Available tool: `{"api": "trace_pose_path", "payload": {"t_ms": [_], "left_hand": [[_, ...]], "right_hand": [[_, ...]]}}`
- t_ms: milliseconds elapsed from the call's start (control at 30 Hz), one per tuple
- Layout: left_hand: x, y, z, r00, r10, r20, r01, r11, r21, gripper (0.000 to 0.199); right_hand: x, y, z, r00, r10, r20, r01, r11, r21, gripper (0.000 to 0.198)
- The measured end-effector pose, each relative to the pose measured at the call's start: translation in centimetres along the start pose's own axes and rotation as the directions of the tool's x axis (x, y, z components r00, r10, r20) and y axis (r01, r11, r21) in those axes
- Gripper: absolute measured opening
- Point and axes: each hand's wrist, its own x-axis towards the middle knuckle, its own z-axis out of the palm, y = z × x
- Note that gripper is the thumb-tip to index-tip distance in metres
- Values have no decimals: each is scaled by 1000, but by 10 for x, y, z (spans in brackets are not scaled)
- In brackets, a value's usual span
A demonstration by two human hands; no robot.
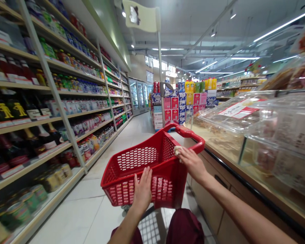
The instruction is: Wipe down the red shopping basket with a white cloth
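A red plastic shopping cart (165,189) with a perforated basket stands just before my knees, its handle (199,140) toward the upper right. Nothing shows inside the part of the basket I can see. My left hand (143,188) lies flat against the near side wall, fingers stretched upward to the rim. Bunched under the fingers of my right hand (193,162) is a crumpled whitish cloth (178,150), which touches the cart's rim near the handle.
Tall shelves (78,115) of bottles and cans line the left. At right, a wooden counter (208,176) holds clear plastic food boxes (234,108). Stacked drink cartons (171,108) stand ahead beside a signpost (159,57). Glass-door fridges (138,95) are at the back. Pale floor tiles (88,206) run down the aisle.
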Motion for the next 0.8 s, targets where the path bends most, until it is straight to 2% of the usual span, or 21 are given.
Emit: {"api": "trace_pose_path", "payload": {"t_ms": [133,167,200,300,333,400,467,500,533,600,667,700,733,800], "left_hand": [[0,-1,1,1000,14,1,-14,999,-29,80],[0,0,2,1000,8,2,-8,999,-37,80],[0,0,2,1000,0,3,0,999,-42,80],[0,0,1,1000,-13,10,13,999,-46,79],[0,0,0,1000,-12,16,13,999,-46,79],[0,1,-1,999,-5,31,7,999,-47,79],[0,2,-2,999,-8,40,10,999,-45,79],[0,3,-2,999,-12,43,14,999,-44,80],[0,4,-2,999,-19,45,21,999,-40,79],[1,5,-2,998,-29,49,30,999,-30,79],[1,5,-2,998,-25,58,26,1000,-15,79],[1,5,-2,998,-20,62,20,1000,-8,79],[1,5,-1,998,-15,66,15,1000,-1,79],[1,5,0,998,-11,66,10,1000,11,81]], "right_hand": [[0,22,-4,960,276,-51,-280,951,-130,36],[0,22,-5,958,281,-54,-286,949,-133,36],[-1,18,-4,970,239,-44,-243,963,-118,36],[-2,3,-1,1000,17,11,-16,1000,-25,40],[-1,2,-1,1000,-1,21,1,1000,-15,41],[1,11,-2,994,113,14,-112,992,-52,41],[2,22,-3,962,272,-19,-272,956,-108,38],[2,23,-3,952,303,-32,-305,945,-119,36],[2,21,-2,957,287,-33,-289,950,-116,35],[0,9,0,990,142,-11,-142,987,-76,34],[-2,-2,2,1000,15,8,-14,999,-40,38],[-2,-3,3,1000,17,5,-17,999,-43,40],[-2,-2,3,998,68,-9,-68,996,-61,41],[-2,3,3,975,217,-55,-222,969,-111,40]]}}
